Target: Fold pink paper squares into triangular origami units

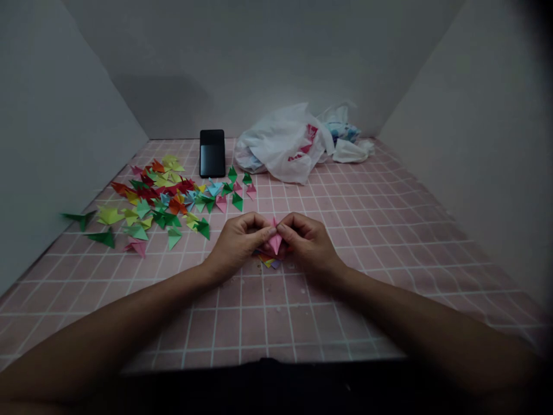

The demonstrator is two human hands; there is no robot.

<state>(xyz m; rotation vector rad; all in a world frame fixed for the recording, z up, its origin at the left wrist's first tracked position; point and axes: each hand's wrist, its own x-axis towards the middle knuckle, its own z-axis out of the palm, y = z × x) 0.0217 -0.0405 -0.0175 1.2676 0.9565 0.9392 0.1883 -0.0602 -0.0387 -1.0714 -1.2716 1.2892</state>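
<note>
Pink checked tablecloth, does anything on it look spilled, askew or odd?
The tablecloth looks rippled on the right, where its grid lines run wavy. Small specks, too tiny to identify, lie near the coloured paper.

Head-worn | above table (389,225)'s near side | facing forward, down | top-right dark, perhaps blocked

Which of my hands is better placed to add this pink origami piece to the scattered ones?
Probably your left hand: it's nearer the scattered origami pieces, while your right hand is farther away; both pinch the pink piece.
</note>
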